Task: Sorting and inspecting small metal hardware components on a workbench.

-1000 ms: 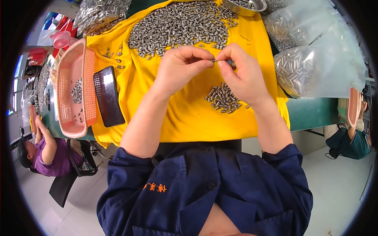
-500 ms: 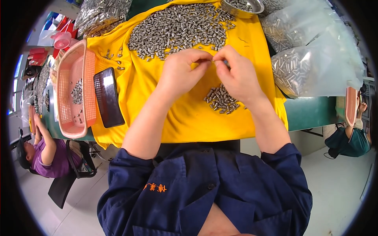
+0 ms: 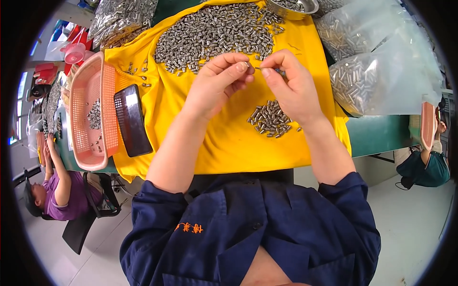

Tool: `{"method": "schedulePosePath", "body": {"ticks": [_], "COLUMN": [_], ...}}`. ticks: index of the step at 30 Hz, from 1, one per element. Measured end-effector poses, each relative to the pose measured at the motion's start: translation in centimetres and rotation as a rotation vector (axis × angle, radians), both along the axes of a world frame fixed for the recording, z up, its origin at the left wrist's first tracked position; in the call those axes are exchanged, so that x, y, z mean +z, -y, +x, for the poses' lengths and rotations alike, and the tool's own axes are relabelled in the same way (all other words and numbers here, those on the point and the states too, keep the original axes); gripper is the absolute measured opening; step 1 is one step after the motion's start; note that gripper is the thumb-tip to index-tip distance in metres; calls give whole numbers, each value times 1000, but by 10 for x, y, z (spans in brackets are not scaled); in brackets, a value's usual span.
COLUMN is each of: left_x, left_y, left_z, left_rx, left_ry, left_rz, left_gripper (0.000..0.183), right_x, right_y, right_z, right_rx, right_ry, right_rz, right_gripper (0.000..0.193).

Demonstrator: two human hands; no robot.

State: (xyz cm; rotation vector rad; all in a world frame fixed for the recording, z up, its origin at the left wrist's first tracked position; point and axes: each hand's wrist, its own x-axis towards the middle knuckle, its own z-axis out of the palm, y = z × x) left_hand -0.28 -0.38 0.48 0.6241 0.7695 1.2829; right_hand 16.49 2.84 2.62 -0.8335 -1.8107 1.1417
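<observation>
My left hand [image 3: 217, 86] is closed, thumb against the forefinger, around a small metal piece [image 3: 249, 69] that its fingertips mostly cover. Facing it, my right hand [image 3: 291, 90] pinches a thin dark pin-like thing [image 3: 258, 68] between thumb and forefinger, its tip pointing left at the left hand with a small gap. Something blue shows behind the right fingers. Both hands hover over a yellow cloth [image 3: 214, 148]. Beyond them spreads a large heap of small metal cylinders [image 3: 214, 35]. A smaller pile of such cylinders [image 3: 269, 119] lies below my right hand.
At left stand a pink plastic basket [image 3: 76, 138] with some metal parts and a black tray [image 3: 133, 128]. Bags of metal parts [image 3: 355, 86] sit at right, a metal bowl [image 3: 305, 12] at the back. Co-workers sit left [image 3: 62, 190] and right [image 3: 424, 167].
My hands, fingertips together before, have drawn slightly apart. My left hand has turned and moved a little left, its other fingers now showing; the thin pin-like thing has come into sight.
</observation>
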Motion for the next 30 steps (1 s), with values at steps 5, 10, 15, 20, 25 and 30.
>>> {"method": "schedulePosePath", "body": {"ticks": [5,10,15,20,25,30], "left_x": [1,-5,-3,-5,-4,-3], "left_y": [2,2,2,3,4,3], "left_z": [4,3,4,7,9,11], "left_rx": [-82,-43,-78,-8,16,54], "left_ry": [86,51,101,-71,-114,-244], "left_rz": [6,11,-21,25,46,86], "left_gripper": [12,12,12,13,12,11], "right_x": [1,0,2,4,7,8], "right_y": [2,1,2,0,1,1], "right_z": [-1,1,0,2,4,3], "right_rx": [33,25,16,4,12,10], "right_ry": [-83,9,-22,84,133,179], "right_rz": [-52,26,33,138,144,125], "right_gripper": [6,6,7,7,6,5]}}
